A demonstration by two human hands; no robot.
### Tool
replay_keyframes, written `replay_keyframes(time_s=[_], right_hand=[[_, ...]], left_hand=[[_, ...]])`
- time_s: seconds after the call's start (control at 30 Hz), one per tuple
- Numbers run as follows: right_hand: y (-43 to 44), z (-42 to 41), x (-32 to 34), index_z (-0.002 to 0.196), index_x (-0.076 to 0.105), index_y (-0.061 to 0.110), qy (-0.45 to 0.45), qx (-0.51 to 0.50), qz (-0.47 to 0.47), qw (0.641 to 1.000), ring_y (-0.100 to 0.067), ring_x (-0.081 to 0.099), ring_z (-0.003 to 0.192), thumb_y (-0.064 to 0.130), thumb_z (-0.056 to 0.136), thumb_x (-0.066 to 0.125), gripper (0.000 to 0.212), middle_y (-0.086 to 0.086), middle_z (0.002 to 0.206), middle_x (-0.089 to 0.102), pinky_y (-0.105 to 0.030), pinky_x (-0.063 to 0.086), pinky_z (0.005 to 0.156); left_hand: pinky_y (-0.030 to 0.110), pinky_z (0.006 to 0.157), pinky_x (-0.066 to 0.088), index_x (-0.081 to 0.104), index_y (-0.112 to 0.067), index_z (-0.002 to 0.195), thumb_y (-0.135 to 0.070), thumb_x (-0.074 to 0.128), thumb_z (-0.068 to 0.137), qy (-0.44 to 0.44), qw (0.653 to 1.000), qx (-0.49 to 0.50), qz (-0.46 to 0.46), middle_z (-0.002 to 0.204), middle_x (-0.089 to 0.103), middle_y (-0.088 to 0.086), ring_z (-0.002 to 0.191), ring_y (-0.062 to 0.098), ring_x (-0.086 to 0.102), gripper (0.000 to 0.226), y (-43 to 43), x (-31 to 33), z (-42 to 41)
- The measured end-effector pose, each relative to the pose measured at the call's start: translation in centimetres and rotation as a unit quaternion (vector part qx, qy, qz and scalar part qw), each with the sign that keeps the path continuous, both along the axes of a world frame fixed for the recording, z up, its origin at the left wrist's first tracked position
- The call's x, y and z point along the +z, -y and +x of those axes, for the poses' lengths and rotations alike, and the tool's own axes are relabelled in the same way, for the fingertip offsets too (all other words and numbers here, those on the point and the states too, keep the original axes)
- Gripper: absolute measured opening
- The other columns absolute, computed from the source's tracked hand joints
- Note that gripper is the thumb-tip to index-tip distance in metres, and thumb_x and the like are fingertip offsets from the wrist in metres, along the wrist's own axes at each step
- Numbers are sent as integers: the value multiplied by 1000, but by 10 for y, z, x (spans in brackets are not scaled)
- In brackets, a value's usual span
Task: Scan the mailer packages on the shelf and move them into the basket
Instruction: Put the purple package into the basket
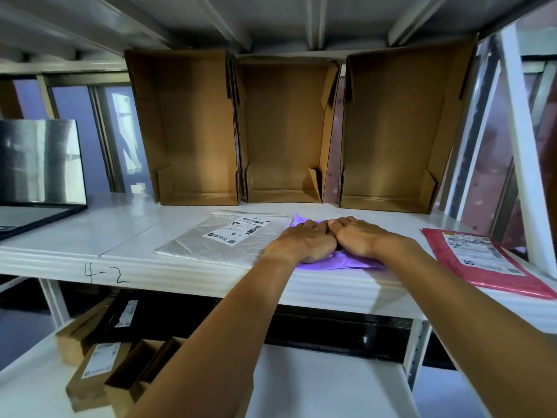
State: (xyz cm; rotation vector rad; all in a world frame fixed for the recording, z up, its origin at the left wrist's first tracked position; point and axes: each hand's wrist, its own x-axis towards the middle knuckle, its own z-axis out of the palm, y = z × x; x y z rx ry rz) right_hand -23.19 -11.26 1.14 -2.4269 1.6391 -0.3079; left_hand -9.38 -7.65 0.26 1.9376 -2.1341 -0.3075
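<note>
Purple mailer (pixel 340 263) is lying at the near edge of the shelf (pixel 120 236), between a clear mailer (pixel 211 239) and a red mailer (pixel 482 260), and I am pressing my left grip (pixel 304 241) and right grip (pixel 361 236) open and flat on it, probably smoothing it for scanning.

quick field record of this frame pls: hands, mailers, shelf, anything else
left hand: palm down, flat on purple mailer
right hand: flat on the same mailer, beside the left
purple mailer: at front edge of shelf, mostly covered
grey mailer: to its left, label up
red mailer: far right, label up, untouched
shelf back: three open cardboard boxes
basket: not in view
</note>
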Motion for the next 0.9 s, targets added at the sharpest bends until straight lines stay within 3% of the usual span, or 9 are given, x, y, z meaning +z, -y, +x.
replay_keyframes(time_s=[0.2, 0.3, 0.43, 0.6, 0.8, 0.9], right_hand=[[12, 4, -11, 139, 42, 19, 1, -21, -51, 998, -28, 37, 132, 38, 103, 23, 45, -4, 140, 40, -46, 33, 109], [9, 3, -14, 140, 43, 18, 14, -17, -85, 996, -28, 39, 131, 36, 103, 26, 44, -5, 143, 41, -43, 34, 107], [8, 4, -14, 152, 33, 19, 7, 8, -113, 994, -25, 34, 142, 34, 105, 27, 50, -4, 159, 31, -38, 29, 112], [11, 3, -12, 156, 27, 28, -4, 23, -58, 998, -21, 26, 148, 42, 106, 24, 53, 3, 164, 24, -38, 23, 117], [9, 3, -9, 155, 30, 25, 4, 7, -32, 999, -21, 27, 147, 38, 105, 26, 51, 0, 163, 25, -36, 24, 115], [9, 2, -8, 152, 33, 23, 4, -6, -19, 1000, -20, 26, 148, 36, 102, 26, 53, 0, 163, 26, -39, 25, 117]], left_hand=[[44, 107, 35, 32, -29, 151, -33, 41, 93, -1, 999, 14, -40, 149, 43, 12, 136, 30, 40, 59, 6, -3, -3], [43, 115, 29, 28, -31, 154, -32, 38, 97, -18, 999, 3, -41, 160, 32, 5, 145, 26, 31, 58, 6, -4, -2], [33, 123, 4, 11, -19, 160, -30, 33, 102, -12, 998, -3, -64, 168, 0, -1, 154, 14, 1, 63, 2, -2, -1], [31, 122, 5, 7, -17, 160, -25, 32, 103, -2, 1000, -24, -16, 168, 0, -3, 153, 12, 2, 64, -4, 3, -3], [38, 124, 5, 6, -26, 160, -39, 24, 102, 22, 999, -23, 3, 167, 1, -8, 153, 9, 1, 62, 5, -2, -1], [36, 124, 5, 5, -21, 160, -42, 25, 98, 25, 999, 10, 18, 168, -1, -4, 154, 11, -1, 68, 6, -1, -1]])
